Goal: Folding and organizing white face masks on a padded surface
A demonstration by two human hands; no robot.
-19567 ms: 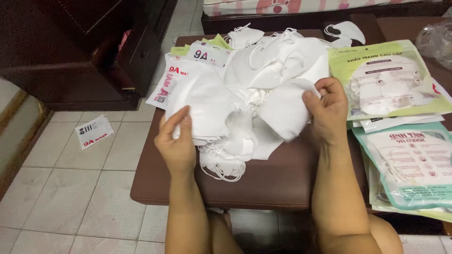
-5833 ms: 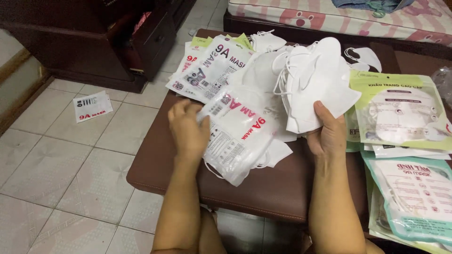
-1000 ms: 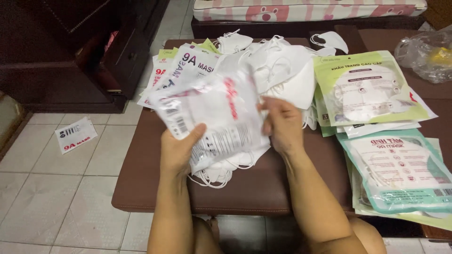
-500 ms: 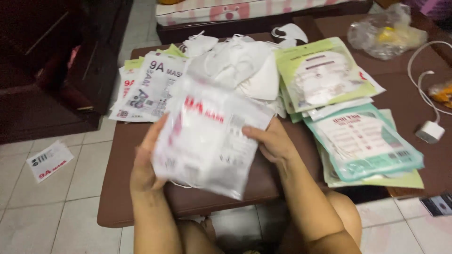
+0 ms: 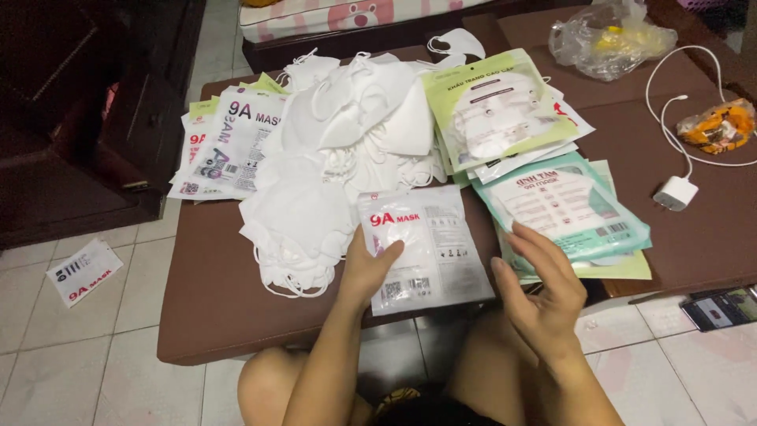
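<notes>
**Mask packet pressed flat on brown desk, left hand on it, right hand free**

A tiled floor (image 5: pixel 95 347) is seen around a low brown desk (image 5: pixel 213 308); dark wooden furniture (image 5: pixel 87 118) stands to the left and a bed edge with a pink-patterned sheet (image 5: pixel 331 14) lies beyond.

The filled mask packet (image 5: pixel 426 248) lies flat at the near edge of the desk, just right of the loose masks. The left hand (image 5: pixel 369 268) is laid on its left side, thumb on top of the film; whether the fingers are curled under the edge cannot be told. The right hand (image 5: pixel 544 288) is held open, fingers spread, gripping nothing, just beside the packet's right edge and over the near corner of the teal packet stack (image 5: pixel 564 209).

Handling, as judged: the packet is light, limp and smooth-filmed, likely slippery; it would bend if lifted by one corner. A pinch along a sealed edge, or both side edges together, is judged the best hold. The contents are soft and not fragile.

Counts:
- filled packet in hand: one
- pile of loose white masks (image 5: pixel 331 170): too overlapped to count
- stack of empty white packets (image 5: pixel 229 142) at far left: several, number not resolved
- green-bordered packets (image 5: pixel 493 106): one on top, others hidden beneath
- white charger with cable (image 5: pixel 676 192): one
- clear plastic bag (image 5: pixel 611 43): one
- orange wrapper (image 5: pixel 721 126): one
- packet on the floor (image 5: pixel 83 272): one
- phone on the floor (image 5: pixel 721 306): one
</notes>
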